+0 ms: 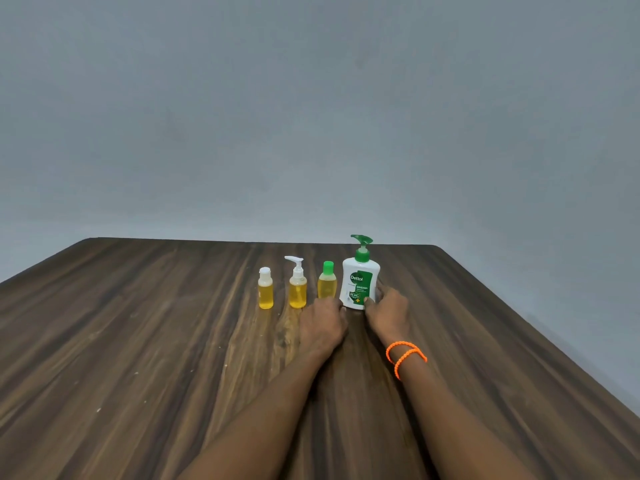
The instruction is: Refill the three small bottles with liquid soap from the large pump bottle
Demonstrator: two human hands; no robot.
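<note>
Four bottles stand upright in a row on the wooden table (138,341). From the left: a small bottle with a white flip cap (265,288), a small bottle with a white pump (298,284), and a small bottle with a green cap (327,281), all holding yellow liquid. At the right end stands the large white pump bottle (360,277) with a green pump and green label. My right hand (388,311) grips its lower right side, thumb on the front. My left hand (323,323) rests on the table, fingertips touching the large bottle's lower left edge.
A plain grey wall rises behind the table's far edge. The table's right edge runs diagonally toward the lower right. An orange beaded band (405,356) is on my right wrist.
</note>
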